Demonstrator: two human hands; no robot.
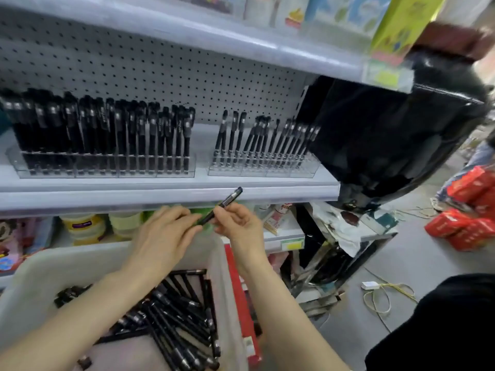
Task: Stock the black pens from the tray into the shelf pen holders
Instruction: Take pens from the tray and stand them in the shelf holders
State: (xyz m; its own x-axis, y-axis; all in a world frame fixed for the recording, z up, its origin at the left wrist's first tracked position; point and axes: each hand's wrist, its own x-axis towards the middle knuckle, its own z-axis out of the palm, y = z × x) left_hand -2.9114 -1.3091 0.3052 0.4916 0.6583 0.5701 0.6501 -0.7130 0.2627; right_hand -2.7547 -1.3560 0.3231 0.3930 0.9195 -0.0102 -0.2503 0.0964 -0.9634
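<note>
Black pen [229, 198], btwn L hand [166, 234], R hand [241, 223]

Black pens [174, 317] heaped in tray [40, 271]; single pen [223, 204] tilted above; L holder [107, 173] full, R holder [267, 171] half-filled

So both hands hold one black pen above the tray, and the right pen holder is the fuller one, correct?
No. In the head view the left pen holder is the fuller one; the right pen holder has gaps. The left hand and right hand do hold one black pen above the tray.
</note>
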